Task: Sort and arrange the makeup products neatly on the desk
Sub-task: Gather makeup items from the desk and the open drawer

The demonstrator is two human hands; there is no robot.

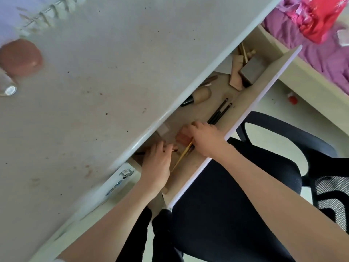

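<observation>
Below the tabletop's [113, 76] front edge, an open drawer [251, 103] holds the makeup products, and both hands reach into its near end. The left hand [157, 163] lies knuckles up with its fingers curled round a thin dark pencil [139, 153] whose end sticks out toward the tabletop's edge. The right hand [204, 138] has its fingers bent down over a small pinkish item [182, 138] on the drawer floor, and a long yellow-handled brush [182, 156] runs out from under its palm; whether the fingers actually pinch either one cannot be told. Just beyond the right hand, along the drawer's front wall, lie two black brushes [219, 112] side by side. Farther along the drawer sit a beige bottle with a black cap [200, 95] on its side, then a grey box [252, 69] and some tan pieces at the far end. On the tabletop, near its far left edge, stand a reddish-brown jar [20, 57] and a clear bottle [7, 86]. An office chair [236, 195] stands beside the drawer.
</observation>
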